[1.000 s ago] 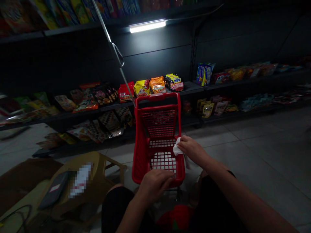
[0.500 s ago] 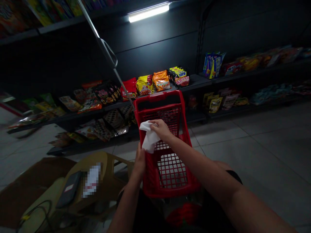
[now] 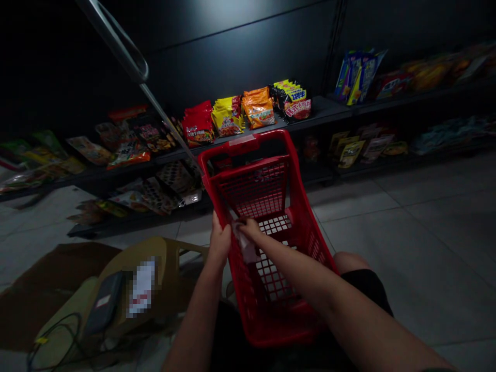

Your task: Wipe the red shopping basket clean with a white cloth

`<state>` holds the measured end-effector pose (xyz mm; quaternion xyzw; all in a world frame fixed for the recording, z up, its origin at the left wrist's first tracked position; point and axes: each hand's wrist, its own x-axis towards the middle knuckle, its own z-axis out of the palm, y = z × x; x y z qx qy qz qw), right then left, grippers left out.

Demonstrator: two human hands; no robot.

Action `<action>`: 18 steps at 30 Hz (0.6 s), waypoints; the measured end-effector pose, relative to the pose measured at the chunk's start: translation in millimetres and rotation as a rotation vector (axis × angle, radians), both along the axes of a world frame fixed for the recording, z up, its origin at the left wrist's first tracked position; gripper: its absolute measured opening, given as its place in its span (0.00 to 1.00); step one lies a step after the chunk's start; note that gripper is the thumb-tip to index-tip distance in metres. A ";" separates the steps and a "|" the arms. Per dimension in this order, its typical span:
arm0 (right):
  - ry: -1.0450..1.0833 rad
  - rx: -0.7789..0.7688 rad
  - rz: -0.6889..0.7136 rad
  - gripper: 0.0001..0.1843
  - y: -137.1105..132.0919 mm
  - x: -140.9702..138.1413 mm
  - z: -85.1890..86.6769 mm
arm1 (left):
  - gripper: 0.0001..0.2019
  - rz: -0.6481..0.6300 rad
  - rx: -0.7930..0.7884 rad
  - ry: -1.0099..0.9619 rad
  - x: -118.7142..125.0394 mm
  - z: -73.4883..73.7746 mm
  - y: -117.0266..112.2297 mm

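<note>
White cloth (image 3: 245,244), where is it now?

Against the left side wall of the red shopping cart (image 3: 243,143), about halfway along, with its lower end trailing down inside the basket.

Which hand has it?

The right hand (image 3: 251,228) reaches in from inside the cart, its fingers pinching the cloth. The left hand (image 3: 220,240) is closed around the outside of the same wall, directly opposite. So the hands are together, with only the wall and the cloth between them.

And what has just changed?

A moment ago the cloth stood in a loose white bunch above the rim. Now it's drawn down flat along the wall, and the hands have closed in on that one spot.

What's around them?

Snack packets (image 3: 258,108) sit on a dark metal shelf (image 3: 318,109) beyond the cart. At lower left, a beige plastic stool (image 3: 170,253) holds a black pouch (image 3: 104,297).
</note>
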<state>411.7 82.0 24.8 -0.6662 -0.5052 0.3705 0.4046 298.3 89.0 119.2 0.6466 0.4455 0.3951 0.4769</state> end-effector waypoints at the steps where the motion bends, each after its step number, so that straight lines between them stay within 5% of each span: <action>1: 0.066 0.082 -0.036 0.23 10.8 -3.2 2.1 | 0.40 0.004 0.009 0.001 0.7 -1.0 -1.7; 4: 0.295 0.269 -0.095 0.21 23.9 -11.6 -5.8 | 0.40 -0.006 0.010 0.002 -1.0 0.0 -6.6; 9: 0.362 -0.048 -0.162 0.11 19.0 -1.6 -37.6 | 0.39 -0.017 0.015 0.036 -2.1 5.4 -9.9; 14: 0.438 0.085 -0.245 0.15 46.4 -2.3 -29.4 | 0.37 -0.038 0.017 0.079 -0.6 3.7 -8.7; 18: 0.354 0.102 -0.196 0.14 34.1 -4.2 -28.7 | 0.37 -0.052 -0.002 0.073 -0.7 1.5 -8.7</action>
